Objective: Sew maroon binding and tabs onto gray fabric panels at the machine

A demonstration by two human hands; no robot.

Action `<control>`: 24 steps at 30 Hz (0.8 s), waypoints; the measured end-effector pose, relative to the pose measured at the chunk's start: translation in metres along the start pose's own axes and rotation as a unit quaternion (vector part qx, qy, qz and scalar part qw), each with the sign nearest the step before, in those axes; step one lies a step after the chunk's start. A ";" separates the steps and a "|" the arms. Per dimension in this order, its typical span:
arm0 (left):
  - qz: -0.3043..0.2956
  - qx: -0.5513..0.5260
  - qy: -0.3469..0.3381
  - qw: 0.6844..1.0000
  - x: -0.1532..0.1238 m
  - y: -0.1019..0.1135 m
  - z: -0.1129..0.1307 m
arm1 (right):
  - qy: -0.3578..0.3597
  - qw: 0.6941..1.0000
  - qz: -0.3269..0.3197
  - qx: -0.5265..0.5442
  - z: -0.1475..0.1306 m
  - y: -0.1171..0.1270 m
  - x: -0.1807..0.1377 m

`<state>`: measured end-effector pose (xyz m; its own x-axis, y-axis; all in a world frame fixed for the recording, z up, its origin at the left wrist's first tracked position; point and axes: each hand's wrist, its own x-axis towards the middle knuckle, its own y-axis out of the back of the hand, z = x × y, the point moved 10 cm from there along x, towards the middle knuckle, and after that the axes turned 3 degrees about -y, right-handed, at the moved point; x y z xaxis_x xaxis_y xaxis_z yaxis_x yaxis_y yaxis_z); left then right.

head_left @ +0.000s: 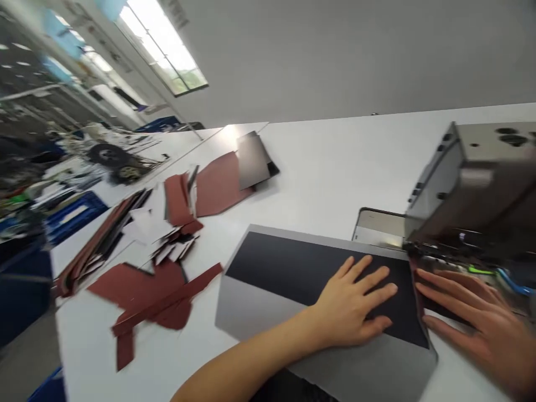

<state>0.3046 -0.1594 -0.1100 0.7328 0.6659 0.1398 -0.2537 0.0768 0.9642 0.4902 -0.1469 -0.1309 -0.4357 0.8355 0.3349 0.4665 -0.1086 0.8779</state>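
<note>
Flat panel – two-tone, grey with a broad black band, thin grey margin along the far side. Narrow dark maroon strip at its right end. Surface plain white. Sewing machine taupe-grey, black holes; bed plate silvery, dark outline. Cut scraps solid brick-red; stacked strips red-brown and black – striped look. Crate blue, whitish patch. Wall flat grey.

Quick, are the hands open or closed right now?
Left hand: open, palm down on a flat grey sheet with a broad black band.
Right hand: open, fingers outstretched at the sheet's right edge.
</note>
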 end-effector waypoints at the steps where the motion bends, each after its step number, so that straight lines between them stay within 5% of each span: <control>1: -0.006 -0.014 0.002 1.000 0.001 0.000 0.001 | 0.008 1.000 -0.013 -0.011 -0.002 0.000 0.000; 24: -0.024 -0.055 -0.052 0.997 0.009 -0.004 0.023 | -0.010 0.998 -0.046 0.051 -0.012 0.001 0.016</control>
<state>0.3268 -0.1713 -0.1075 0.8059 0.5794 0.1219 -0.2797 0.1909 0.9409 0.4745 -0.1397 -0.1202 -0.4656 0.8497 0.2474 0.5012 0.0227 0.8650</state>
